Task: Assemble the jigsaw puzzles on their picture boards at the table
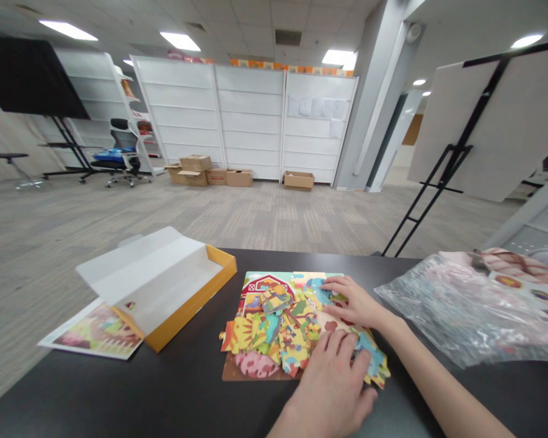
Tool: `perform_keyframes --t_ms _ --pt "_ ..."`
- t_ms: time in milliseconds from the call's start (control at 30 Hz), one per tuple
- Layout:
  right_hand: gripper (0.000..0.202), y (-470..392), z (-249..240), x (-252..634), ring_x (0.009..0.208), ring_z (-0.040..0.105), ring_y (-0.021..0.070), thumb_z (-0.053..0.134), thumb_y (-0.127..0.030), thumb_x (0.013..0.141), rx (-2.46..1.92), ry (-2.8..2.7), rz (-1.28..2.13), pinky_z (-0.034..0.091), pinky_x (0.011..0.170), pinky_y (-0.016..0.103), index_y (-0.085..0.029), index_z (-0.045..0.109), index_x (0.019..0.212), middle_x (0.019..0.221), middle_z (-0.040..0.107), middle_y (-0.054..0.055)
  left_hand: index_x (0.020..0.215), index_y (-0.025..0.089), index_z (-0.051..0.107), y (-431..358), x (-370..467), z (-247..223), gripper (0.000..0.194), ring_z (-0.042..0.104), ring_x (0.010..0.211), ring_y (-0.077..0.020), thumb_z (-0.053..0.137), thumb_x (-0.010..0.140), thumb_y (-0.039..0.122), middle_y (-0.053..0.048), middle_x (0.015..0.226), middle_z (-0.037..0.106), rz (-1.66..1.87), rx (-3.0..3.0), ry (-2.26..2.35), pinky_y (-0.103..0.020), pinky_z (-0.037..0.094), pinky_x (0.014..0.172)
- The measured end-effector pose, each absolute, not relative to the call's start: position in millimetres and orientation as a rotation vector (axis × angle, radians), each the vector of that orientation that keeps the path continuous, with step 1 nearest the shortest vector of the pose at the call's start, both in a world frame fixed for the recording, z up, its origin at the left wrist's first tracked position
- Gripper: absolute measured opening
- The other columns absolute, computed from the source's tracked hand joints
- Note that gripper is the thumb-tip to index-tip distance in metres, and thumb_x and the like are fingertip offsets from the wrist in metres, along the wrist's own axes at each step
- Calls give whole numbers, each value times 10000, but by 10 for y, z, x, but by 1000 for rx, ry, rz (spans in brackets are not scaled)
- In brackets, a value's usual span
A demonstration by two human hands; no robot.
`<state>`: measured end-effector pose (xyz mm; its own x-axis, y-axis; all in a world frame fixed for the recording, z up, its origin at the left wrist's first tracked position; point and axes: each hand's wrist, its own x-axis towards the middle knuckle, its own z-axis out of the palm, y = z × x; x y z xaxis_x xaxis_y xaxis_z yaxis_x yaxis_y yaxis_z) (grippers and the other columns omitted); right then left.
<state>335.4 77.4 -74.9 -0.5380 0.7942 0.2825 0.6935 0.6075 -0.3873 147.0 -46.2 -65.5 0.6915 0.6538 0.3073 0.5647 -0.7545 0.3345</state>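
A heap of colourful puzzle pieces (274, 328) lies on a printed farm picture board (231, 368) on the black table. My left hand (335, 377) rests over the lower right of the heap, fingers apart, near blue and yellow pieces (372, 362). Beyond it, my right hand (354, 304) reaches in from the right with its fingers spread over the board's upper right part, touching pieces there. Neither hand shows anything gripped. Both hands partly cover the pieces beneath them.
An open yellow box with a white inside (189, 313) stands on the table (187, 389) at the left, over a printed picture sheet (95, 334). A clear plastic bag (475, 310) with contents lies at the right. Cardboard boxes (196, 170) sit on the floor beyond.
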Motion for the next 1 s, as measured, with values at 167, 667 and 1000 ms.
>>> perform_keyframes --t_ms 167,667,1000 --pt "429 758 -764 3326 1162 577 292 721 -420 838 -1174 -2409 310 460 1029 473 -208 687 1209 1287 617 142 1274 203 532 -475 1465 -663 423 438 1324 -286 468 973 492 -111 1377 536 604 2688 981 -491 295 1180" --pt "448 470 -251 3711 684 637 177 854 -504 620 -1501 -2295 1411 475 588 252 -173 685 868 747 703 24 1193 214 560 -465 1498 -688 368 512 1155 -286 567 914 455 -77 1168 584 633 2491 1165 -487 400 1091" --pt "490 435 -266 3782 639 607 167 914 -413 460 -1742 -2255 1437 437 548 246 -190 670 823 713 679 -6 1047 205 566 -466 1524 -690 262 514 1109 -274 603 891 413 -65 1138 570 627 2499 1207 -474 432 1047"
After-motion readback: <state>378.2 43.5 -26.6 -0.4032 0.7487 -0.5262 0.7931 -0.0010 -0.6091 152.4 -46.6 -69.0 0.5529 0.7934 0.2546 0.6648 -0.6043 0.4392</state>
